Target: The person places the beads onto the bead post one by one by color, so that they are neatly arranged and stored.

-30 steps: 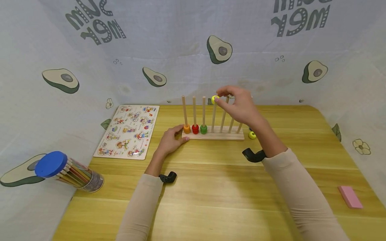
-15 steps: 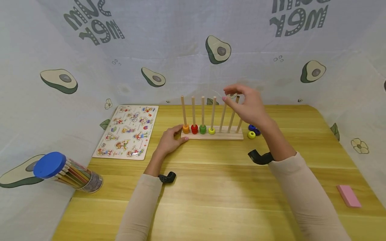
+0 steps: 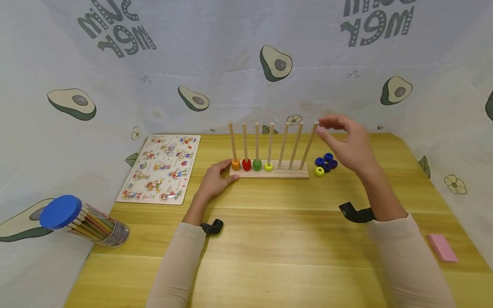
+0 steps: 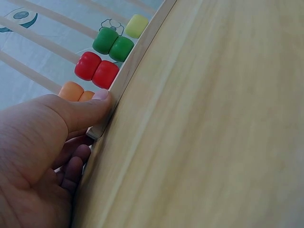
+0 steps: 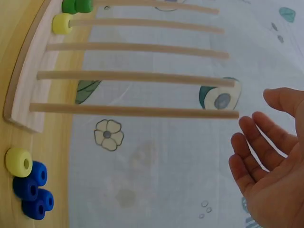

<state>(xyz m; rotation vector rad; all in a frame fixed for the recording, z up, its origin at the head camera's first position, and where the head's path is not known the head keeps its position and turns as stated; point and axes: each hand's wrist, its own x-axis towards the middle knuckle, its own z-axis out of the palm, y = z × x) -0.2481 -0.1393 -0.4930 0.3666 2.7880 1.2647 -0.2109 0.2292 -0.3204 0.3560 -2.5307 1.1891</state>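
Note:
A wooden peg stand [image 3: 285,173] with several upright pegs stands near the back of the table. Orange beads [image 3: 236,164], red beads [image 3: 246,164], green beads [image 3: 257,165] and one yellow bead [image 3: 268,167] sit at the bottom of the four leftmost pegs; the other pegs are bare. My left hand [image 3: 215,179] grips the stand's left end, thumb on the front edge in the left wrist view. My right hand [image 3: 352,143] is in the air beside the rightmost peg's top, fingers relaxed, holding nothing. Below it lie a loose yellow bead [image 3: 319,171] and several blue beads [image 3: 327,167].
A picture puzzle board [image 3: 158,169] lies at the back left. In front of it is a clear tub of pencils [image 3: 100,224] with a blue lid. A pink block [image 3: 442,247] lies near the right edge. A printed cloth [image 3: 231,64] hangs behind the table.
The yellow bead that my right hand held at the fourth peg's top was let go and now sits at that peg's bottom. My right hand has moved right; my left stays on the stand.

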